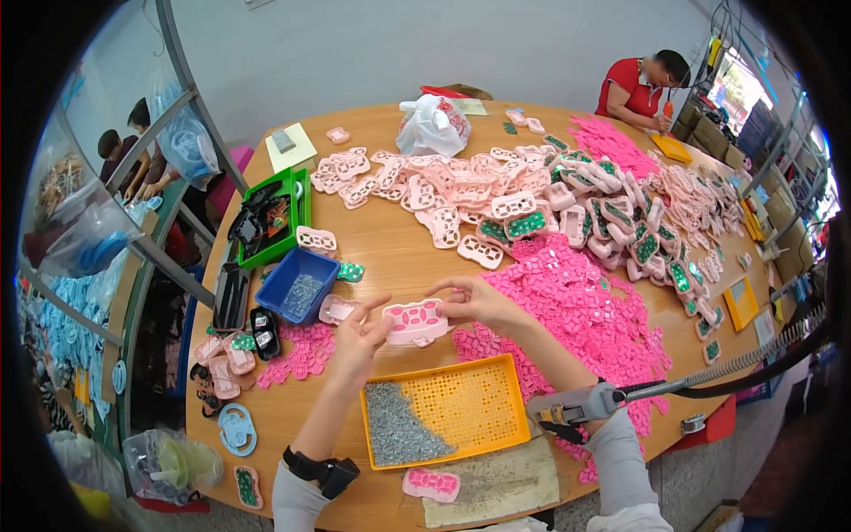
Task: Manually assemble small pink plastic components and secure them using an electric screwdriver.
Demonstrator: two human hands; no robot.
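Pinching a pale pink plastic shell (pixel 415 332) in the head view, I have its 9 o'clock end in my left hand (pixel 359 339), its 3 o'clock end in my right hand (pixel 479 304), fingers narrowed on it. Tipping it could drop the bright pink pad (pixel 417 316) showing through its openings, perhaps into the screws (pixel 399 430) of the yellow tray (pixel 523 399) at 6 o'clock. The grey spring-hung tool (pixel 572 407) at 4 o'clock covers part of my right forearm and might catch it. The shell's underside is hidden.

The casing (pixel 415 321) lies between the fingers (pixel 456 309), behind the tray (pixel 479 399), right of the bin (pixel 310 265).
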